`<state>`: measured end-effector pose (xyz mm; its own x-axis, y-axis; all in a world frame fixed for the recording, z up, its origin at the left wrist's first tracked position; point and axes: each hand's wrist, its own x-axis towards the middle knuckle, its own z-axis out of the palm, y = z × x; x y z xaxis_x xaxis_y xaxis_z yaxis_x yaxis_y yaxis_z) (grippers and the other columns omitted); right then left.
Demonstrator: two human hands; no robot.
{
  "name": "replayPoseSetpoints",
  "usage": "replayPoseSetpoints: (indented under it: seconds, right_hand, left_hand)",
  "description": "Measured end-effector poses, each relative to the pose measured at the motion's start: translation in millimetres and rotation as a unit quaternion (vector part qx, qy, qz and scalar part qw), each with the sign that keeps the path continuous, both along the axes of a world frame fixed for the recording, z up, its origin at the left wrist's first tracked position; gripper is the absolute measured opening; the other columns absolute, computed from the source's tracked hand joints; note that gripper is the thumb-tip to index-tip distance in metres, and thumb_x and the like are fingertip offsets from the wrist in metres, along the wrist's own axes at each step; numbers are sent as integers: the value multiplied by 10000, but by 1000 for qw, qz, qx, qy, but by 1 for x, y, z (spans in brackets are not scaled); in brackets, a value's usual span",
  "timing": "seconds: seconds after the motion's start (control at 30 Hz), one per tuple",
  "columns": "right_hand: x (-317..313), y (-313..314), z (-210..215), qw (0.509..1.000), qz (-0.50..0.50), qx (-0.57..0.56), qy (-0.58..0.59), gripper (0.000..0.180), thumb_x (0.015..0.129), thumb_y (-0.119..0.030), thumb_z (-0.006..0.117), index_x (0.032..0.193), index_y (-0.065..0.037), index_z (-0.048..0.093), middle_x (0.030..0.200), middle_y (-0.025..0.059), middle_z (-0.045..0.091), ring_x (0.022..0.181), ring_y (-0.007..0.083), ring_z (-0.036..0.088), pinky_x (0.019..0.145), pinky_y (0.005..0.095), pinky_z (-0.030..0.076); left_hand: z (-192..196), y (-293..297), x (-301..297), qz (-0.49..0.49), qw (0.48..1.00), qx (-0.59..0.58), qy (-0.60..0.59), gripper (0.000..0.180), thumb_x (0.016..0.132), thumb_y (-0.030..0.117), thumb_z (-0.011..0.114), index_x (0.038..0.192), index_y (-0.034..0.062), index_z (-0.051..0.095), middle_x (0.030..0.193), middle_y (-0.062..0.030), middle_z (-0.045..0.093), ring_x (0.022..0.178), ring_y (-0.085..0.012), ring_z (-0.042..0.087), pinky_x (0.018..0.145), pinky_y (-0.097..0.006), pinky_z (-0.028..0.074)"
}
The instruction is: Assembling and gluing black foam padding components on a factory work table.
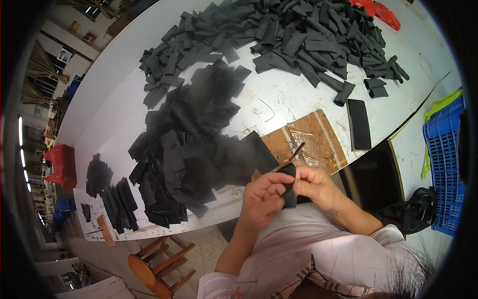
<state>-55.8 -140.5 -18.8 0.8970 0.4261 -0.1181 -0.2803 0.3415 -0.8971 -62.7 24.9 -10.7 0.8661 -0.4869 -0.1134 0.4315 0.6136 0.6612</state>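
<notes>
Close to my body at the table's front edge, my left hand [262,197] and my right hand [318,186] meet on a small black fabric piece [290,198]. The fingers of both hands are pinched round it, and part of it is hidden behind them. Just beyond the fingers a thin brown stick-like thing [299,149] points up and away; where its lower end goes is hidden. A brown board [326,132] with clear film or tape on it lies beyond my hands. Flat black fabric pieces [179,169] are heaped to the left, reaching the board's edge.
Folded dark grey fabric tubes [308,50] cover the table's far side. A phone [359,124] lies right of the board. Smaller black stacks [119,202] and a red bag [62,162] are far left. A blue basket [443,164] stands right; a wooden stool [149,271] is below the table.
</notes>
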Motion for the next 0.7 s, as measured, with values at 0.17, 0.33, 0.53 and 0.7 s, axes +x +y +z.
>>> replayPoseSetpoints:
  seconds: [0.17,0.33,0.53,0.7]
  right_hand:
    - [12,-1,18,951,-70,-108,-282,67,779,-74,559,774,-11,535,921,76,481,737,156,491,640,237,416]
    - [16,-9,27,924,-72,-202,-317,97,786,-65,545,726,-4,500,801,80,512,647,160,500,598,237,418]
    - [8,-4,28,995,-24,-85,-41,168,818,-88,518,683,-3,468,689,39,493,601,116,473,532,236,395]
    - [2,-1,15,994,-71,-76,22,138,838,-104,504,727,-22,499,683,6,491,569,65,451,531,215,397]
  left_hand:
    - [21,-12,-1,93,995,11,29,588,643,-121,520,1208,-53,374,864,-86,542,682,-66,507,510,-146,358]
    - [22,-27,-7,223,848,434,-209,342,715,-100,523,1053,-47,520,881,-98,562,648,-110,525,578,-190,425]
    - [4,-36,1,371,720,431,-399,156,750,-101,482,888,-47,530,878,-137,578,663,-104,544,514,-170,416]
    - [19,-36,-4,261,923,278,-53,103,773,-80,483,864,-34,471,753,-119,581,433,-33,431,362,-156,314]
